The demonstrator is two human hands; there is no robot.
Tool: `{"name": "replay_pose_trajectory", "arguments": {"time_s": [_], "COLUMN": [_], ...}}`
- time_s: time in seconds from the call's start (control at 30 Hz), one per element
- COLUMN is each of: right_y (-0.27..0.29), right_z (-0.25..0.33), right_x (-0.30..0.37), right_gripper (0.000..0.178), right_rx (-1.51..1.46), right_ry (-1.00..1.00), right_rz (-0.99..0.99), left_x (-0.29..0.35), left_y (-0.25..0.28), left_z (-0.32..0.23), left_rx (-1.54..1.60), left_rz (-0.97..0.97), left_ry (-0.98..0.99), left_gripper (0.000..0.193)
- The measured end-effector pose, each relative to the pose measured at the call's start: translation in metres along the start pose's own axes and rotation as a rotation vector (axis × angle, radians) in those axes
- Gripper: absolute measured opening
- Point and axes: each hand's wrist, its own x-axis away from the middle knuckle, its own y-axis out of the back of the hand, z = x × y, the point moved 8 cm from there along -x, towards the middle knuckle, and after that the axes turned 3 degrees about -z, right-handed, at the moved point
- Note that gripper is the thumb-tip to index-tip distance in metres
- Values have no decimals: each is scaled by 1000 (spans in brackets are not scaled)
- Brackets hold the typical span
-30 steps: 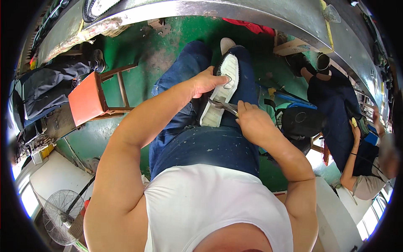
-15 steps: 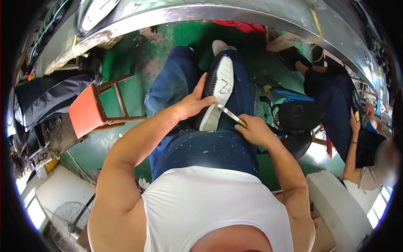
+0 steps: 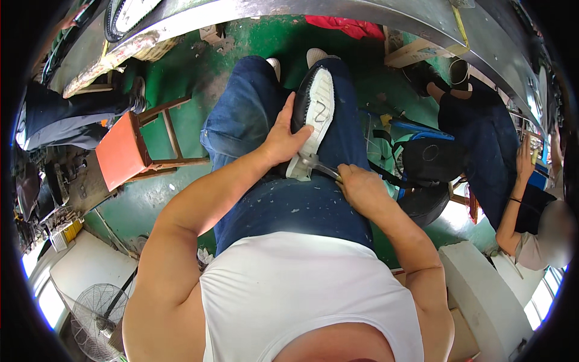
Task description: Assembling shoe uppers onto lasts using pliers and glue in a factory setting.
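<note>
An upturned black shoe [image 3: 298, 113] lies along my lap, its toe pointing away from me. The pale underside [image 3: 319, 102] faces up, edged by gathered black upper and bearing a dark hand-drawn mark. My left hand [image 3: 284, 134] grips the shoe from the left, thumb on the pale bottom and fingers along the black side. Closed round the handle of a hammer-like metal tool [image 3: 325, 169] is my right hand [image 3: 363, 188]. The tool's head lies over the heel end; blur hides its exact shape.
A metal-edged workbench [image 3: 253, 8] curves across the far side. An orange-seated stool [image 3: 122, 151] stands left, and a black bag [image 3: 429, 160] sits right. Other people work at both sides. A fan [image 3: 99, 320] stands at lower left. Red cloth [image 3: 347, 26] lies beneath the bench.
The tool's head has come down to the shoe's heel end, and my right hand has shifted slightly toward me. My left hand still grips the shoe.
</note>
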Motion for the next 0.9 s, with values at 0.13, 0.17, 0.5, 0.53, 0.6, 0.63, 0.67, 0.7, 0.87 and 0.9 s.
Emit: {"name": "replay_pose_trajectory", "arguments": {"time_s": [0.13, 0.17, 0.5, 0.53, 0.6, 0.63, 0.67, 0.7, 0.87, 0.9], "right_y": [-11, -7, 26, 40, 30, 33, 17, -6, 8, 11], "right_z": [-23, -29, -42, -25, -13, -11, -7, -17, -49, -56], "right_x": [-8, -13, -6, -13, -19, -21, -29, -33, -21, -15], "right_gripper": [22, 22, 28, 29, 29, 29, 30, 33, 33, 33], "right_rx": [-288, -287, -732, -697, -612, -530, -348, -324, -754, -749], "right_ry": [-50, -53, -341, -202, -108, -19, -15, -30, -155, -135], "right_rz": [246, 245, 366, 215, -21, -252, -144, -6, -33, -63], "left_x": [14, 19, 42, 44, 37, 33, 33, 34, 32, 31], "left_y": [0, 0, 2, 3, 3, 2, 1, 0, 25, 30], "left_z": [5, 9, 13, 16, 12, 9, 7, 6, -4, 5], "left_rx": [-277, -318, -63, -63, -222, -229, -289, -350, 64, 306], "left_rz": [10, 64, 199, 189, 145, 134, 143, 154, 298, 316], "left_ry": [-180, -196, 94, 93, -96, -122, -125, -132, 37, 60], "left_gripper": [92, 92, 98, 98, 106, 106, 109, 113, 97, 90]}}
